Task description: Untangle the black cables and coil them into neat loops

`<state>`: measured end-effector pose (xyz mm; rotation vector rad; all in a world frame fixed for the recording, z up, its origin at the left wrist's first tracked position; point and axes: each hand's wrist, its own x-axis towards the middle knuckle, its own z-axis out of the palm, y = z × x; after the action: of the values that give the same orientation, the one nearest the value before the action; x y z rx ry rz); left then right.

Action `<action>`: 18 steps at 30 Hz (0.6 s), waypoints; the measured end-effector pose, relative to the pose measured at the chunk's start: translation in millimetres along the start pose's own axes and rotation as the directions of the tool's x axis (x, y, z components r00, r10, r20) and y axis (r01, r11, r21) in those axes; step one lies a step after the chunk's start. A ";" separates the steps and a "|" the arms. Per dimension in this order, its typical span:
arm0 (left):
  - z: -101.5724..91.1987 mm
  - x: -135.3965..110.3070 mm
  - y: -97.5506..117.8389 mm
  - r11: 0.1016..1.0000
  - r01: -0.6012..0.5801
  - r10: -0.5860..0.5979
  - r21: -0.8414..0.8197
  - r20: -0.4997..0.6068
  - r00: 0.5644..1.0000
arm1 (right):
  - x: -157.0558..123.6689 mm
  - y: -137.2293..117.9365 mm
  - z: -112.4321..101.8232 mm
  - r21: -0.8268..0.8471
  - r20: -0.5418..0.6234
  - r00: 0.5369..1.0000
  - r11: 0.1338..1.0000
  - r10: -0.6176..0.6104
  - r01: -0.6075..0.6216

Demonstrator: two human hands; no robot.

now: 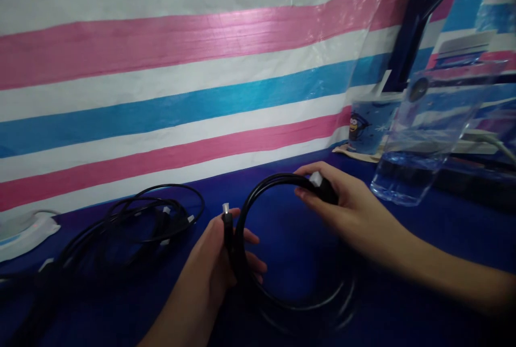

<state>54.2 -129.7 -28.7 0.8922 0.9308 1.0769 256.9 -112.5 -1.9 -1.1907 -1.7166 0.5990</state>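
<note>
My left hand is closed round a black cable near one end, whose silver plug points up above my thumb. The cable arcs to the right to my right hand, which pinches its other end with a white-tipped plug. More of the cable lies looped on the dark blue table between my forearms, blurred by motion.
A tangle of other black cables lies to the left. A white power strip sits at the far left edge. A clear plastic cup and a blue printed cup stand at the right, against a striped tarp wall.
</note>
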 end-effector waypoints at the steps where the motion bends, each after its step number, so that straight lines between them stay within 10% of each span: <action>1: 1.2 -0.5 -1.1 0.996 -0.017 0.016 0.090 0.017 1.000 | 0.4 1.8 1.0 -0.082 0.016 1.000 0.996 -0.022 0.024; 5: 5.6 13.8 3.9 0.838 -0.072 0.086 0.541 -0.001 0.996 | 15.4 9.7 6.4 -0.273 0.230 0.972 0.962 0.047 0.018; 9: 9.2 76.6 34.6 0.265 -0.156 0.063 0.952 0.145 0.987 | 69.8 30.5 4.5 -0.458 0.339 0.922 0.889 0.187 -0.012; 14: 18.8 165.3 61.9 -0.083 -0.147 0.166 0.986 0.159 0.973 | 133.5 70.9 6.2 -0.608 0.222 0.937 0.790 0.268 -0.082; 18: 19.5 189.8 53.0 -0.170 -0.144 0.198 0.975 0.177 0.964 | 143.2 85.4 14.0 -0.672 0.178 0.959 0.739 0.222 -0.046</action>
<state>94.6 62.8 -5.9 2.4312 1.7681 0.2789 269.1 53.8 -16.5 -1.8154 -2.1643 0.2070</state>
